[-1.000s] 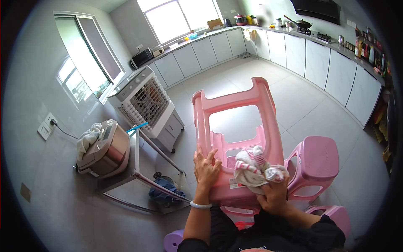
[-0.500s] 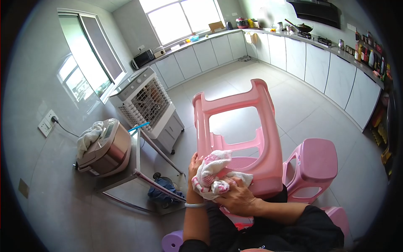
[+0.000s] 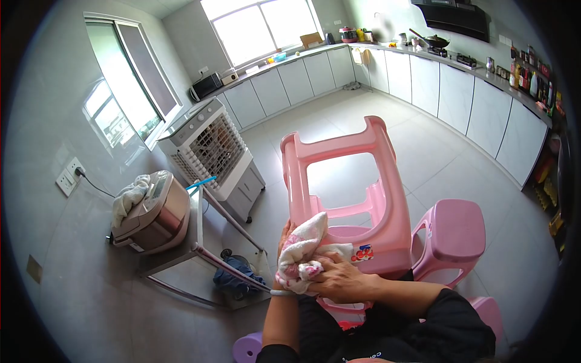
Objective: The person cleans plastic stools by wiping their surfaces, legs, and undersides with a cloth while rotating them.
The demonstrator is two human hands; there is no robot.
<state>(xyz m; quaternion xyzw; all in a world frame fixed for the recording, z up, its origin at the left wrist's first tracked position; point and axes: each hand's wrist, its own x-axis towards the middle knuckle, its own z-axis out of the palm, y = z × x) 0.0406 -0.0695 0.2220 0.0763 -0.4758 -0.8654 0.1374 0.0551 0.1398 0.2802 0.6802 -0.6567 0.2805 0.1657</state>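
A pink plastic stool (image 3: pixel 396 199) lies tipped over in front of my body, its legs pointing away from me. My right hand (image 3: pixel 342 279) is closed on a white cloth with pink markings (image 3: pixel 302 242), holding it against the seat end of the stool. My left hand (image 3: pixel 284 232) is at the stool's left edge and seems to grip it; the cloth covers much of that hand. A colourful sticker (image 3: pixel 363 253) shows on the stool, right of the cloth.
Another pink stool (image 3: pixel 459 233) stands upright at the right. To the left, a metal rack (image 3: pixel 198 249) carries a rice cooker (image 3: pixel 158 212) with a towel on it. An air cooler (image 3: pixel 212 157) stands behind the rack. Cabinets (image 3: pixel 457 100) line the walls.
My right hand and the cloth have slid a little left, uncovering the sticker. The tipped stool has shifted slightly to the right.
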